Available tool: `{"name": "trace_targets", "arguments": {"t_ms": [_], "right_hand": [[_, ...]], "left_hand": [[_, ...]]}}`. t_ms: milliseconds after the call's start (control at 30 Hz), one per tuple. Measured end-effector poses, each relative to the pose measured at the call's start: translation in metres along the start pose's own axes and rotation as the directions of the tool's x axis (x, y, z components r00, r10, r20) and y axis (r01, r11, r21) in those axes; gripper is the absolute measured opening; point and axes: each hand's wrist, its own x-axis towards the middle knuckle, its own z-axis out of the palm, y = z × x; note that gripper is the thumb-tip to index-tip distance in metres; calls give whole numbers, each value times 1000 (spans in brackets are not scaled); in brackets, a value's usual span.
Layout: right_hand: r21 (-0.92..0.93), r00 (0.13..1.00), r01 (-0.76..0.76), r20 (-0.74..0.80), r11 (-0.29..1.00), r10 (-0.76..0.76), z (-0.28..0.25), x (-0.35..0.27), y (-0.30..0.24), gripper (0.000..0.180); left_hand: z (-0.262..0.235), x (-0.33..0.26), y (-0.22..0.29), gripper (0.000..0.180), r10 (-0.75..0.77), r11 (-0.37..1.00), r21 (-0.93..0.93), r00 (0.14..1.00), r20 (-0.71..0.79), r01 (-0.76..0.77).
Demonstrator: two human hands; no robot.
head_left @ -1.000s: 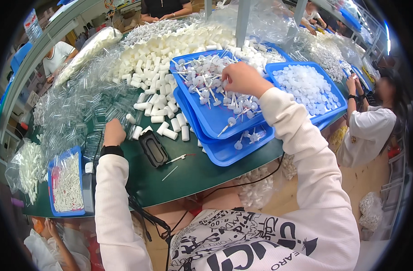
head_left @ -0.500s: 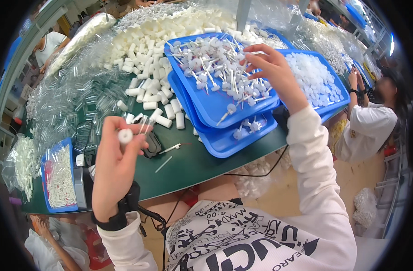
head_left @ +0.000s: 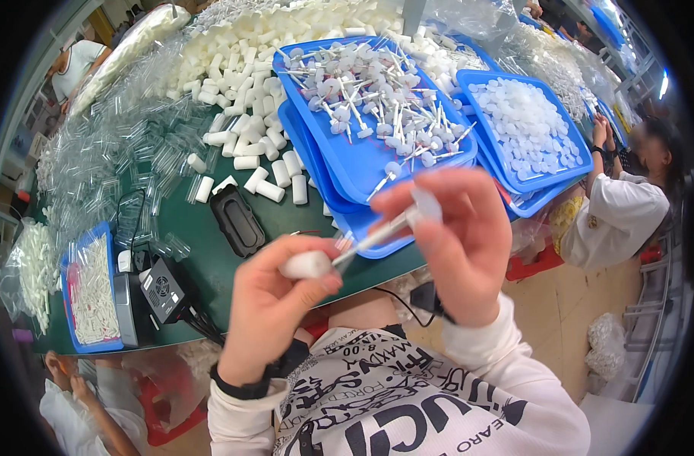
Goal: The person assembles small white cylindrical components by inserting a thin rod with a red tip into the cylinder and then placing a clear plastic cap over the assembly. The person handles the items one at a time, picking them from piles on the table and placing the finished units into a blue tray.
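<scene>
My left hand (head_left: 263, 311) grips a white foam-like cylinder (head_left: 306, 265) between thumb and fingers. Something clear, perhaps a tube, shows by its fingertips. My right hand (head_left: 472, 247) is blurred and pinches a thin white stick with a translucent round cap (head_left: 425, 207). The stick's far end meets the cylinder's end; whether it has entered the hole cannot be seen. Beyond my hands, a blue tray (head_left: 347, 176) is heaped with similar capped sticks, stacked over other blue trays. An open black case (head_left: 237, 222) lies left of the stack.
Loose white cylinders (head_left: 246, 163) and a heap of clear tubes (head_left: 145, 144) cover the table's far left. A blue tray of translucent caps (head_left: 525, 133) stands right. A black box with cables (head_left: 164, 290) sits near a small blue tray (head_left: 73, 330). Another person (head_left: 628, 216) works at right.
My right hand has come from the heaped tray toward my left hand, now with a capped stick. My left hand has moved right with the cylinder, uncovering the black case and black box.
</scene>
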Motion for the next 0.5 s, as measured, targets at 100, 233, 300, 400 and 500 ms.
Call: {"name": "trace_targets", "arguments": {"t_ms": [100,233,300,400,500], "right_hand": [[-114,990,122,86,986,-112,9,-17,8,31],[-43,992,124,26,991,-123,6,-34,17,34],[-67,990,138,13,988,-137,11,-35,23,35],[-99,996,95,9,991,-94,17,-36,24,34],[-194,996,68,63,979,-57,16,-38,28,33]], "left_hand": [[11,-21,1,20,16,1000,4,998,-53,-16],[10,-29,0,18,143,974,185,987,-71,-128],[8,-29,-6,18,153,973,181,988,-19,-147],[11,-30,-9,21,167,967,195,986,1,-164],[10,-29,-15,22,165,953,259,986,3,-160]]}}
